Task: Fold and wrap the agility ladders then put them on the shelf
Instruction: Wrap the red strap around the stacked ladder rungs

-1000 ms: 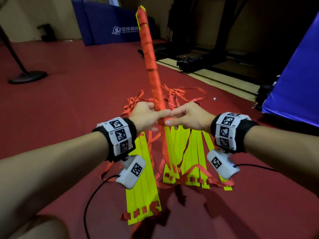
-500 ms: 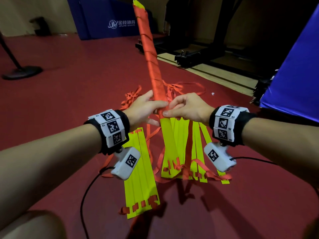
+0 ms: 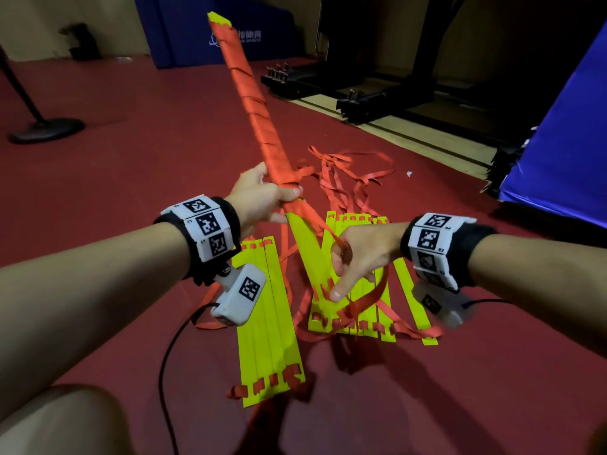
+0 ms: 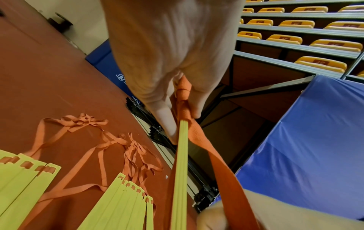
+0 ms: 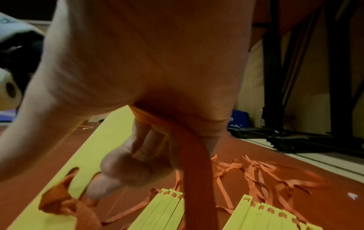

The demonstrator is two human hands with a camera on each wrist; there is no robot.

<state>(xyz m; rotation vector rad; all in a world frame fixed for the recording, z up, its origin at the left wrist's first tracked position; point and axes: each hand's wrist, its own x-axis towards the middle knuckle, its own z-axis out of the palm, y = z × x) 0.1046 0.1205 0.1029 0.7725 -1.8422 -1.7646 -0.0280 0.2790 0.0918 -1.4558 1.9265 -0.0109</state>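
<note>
While the left hand grips the strap-wound ladder bundle, slanting toward 11 o'clock above the floor, the right hand, apart at 4 o'clock, clasps the orange strap.

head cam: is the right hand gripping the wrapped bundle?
No. The right hand holds only the loose orange strap below; the left hand grips the wrapped bundle.
</note>
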